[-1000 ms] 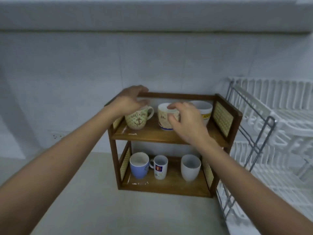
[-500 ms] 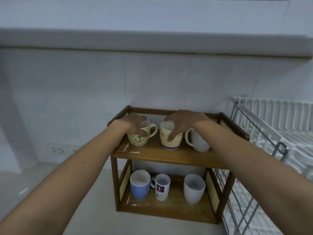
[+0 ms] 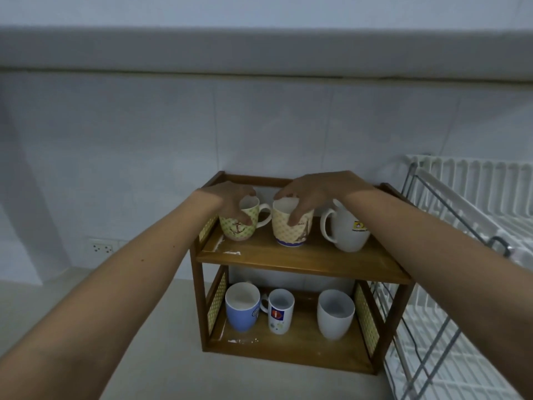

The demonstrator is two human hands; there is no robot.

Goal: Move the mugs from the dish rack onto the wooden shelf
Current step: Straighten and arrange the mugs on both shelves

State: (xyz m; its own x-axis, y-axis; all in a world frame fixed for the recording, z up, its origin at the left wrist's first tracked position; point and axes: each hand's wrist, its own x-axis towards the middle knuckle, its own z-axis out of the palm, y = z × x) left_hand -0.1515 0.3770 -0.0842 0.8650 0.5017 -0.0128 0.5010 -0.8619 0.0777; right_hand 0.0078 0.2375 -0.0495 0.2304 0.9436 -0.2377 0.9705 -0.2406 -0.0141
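The wooden shelf (image 3: pixel 302 259) stands on the counter against the tiled wall. On its top board my left hand (image 3: pixel 230 199) grips the rim of a green anchor mug (image 3: pixel 239 226). My right hand (image 3: pixel 314 192) grips the rim of a yellow patterned mug (image 3: pixel 291 230) beside it. Both mugs rest upright on the board. A white mug with a yellow logo (image 3: pixel 350 233) stands to the right, partly behind my right forearm. The lower board holds a blue mug (image 3: pixel 242 308), a small white printed mug (image 3: pixel 279 311) and a plain white cup (image 3: pixel 334 313).
The white dish rack (image 3: pixel 473 255) with its metal frame stands right of the shelf, close to its side. A wall socket (image 3: pixel 102 248) sits low on the left wall. The pale counter (image 3: pixel 86 313) spreads to the left and front.
My view has tilted and moved closer, so the shelf sits lower in frame. Both hands stay on the two patterned mugs, which look settled on the top board.
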